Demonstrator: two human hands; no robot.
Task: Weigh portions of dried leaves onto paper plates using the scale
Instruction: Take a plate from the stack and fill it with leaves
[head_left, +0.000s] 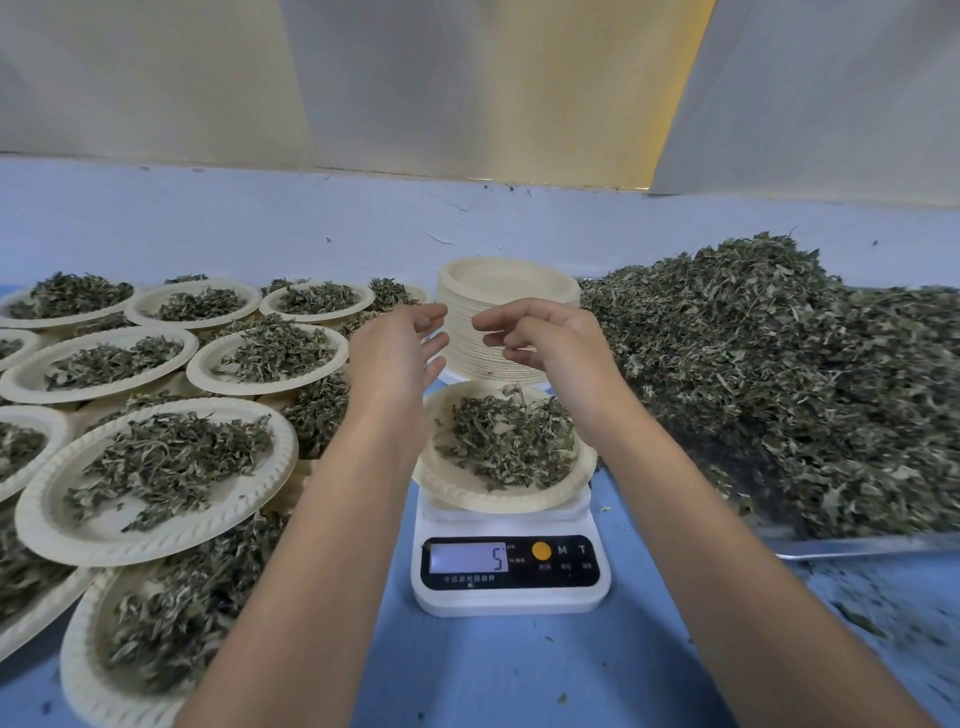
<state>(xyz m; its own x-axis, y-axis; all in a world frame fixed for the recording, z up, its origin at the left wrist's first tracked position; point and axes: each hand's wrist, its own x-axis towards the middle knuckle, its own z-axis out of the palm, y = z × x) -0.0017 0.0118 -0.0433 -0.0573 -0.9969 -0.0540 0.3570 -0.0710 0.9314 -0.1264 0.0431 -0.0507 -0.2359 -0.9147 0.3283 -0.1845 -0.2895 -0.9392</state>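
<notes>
A white digital scale (511, 574) stands on the blue table, its display showing 5. On it rests a paper plate (457, 488) with a heap of dried leaves (511, 441). My left hand (397, 353) hovers above the plate's far left side, fingers straight and spread, holding nothing. My right hand (540, 343) hovers above the plate's far right side, fingers loosely curled with nothing visible in them. A few leaf bits hang just under the right hand. A big pile of loose dried leaves (779, 395) lies to the right.
A tall stack of empty paper plates (506, 306) stands just behind the hands. Several filled plates (156, 478) overlap across the left side. The loose pile sits on a metal tray (857, 545). A pale blue wall closes off the back.
</notes>
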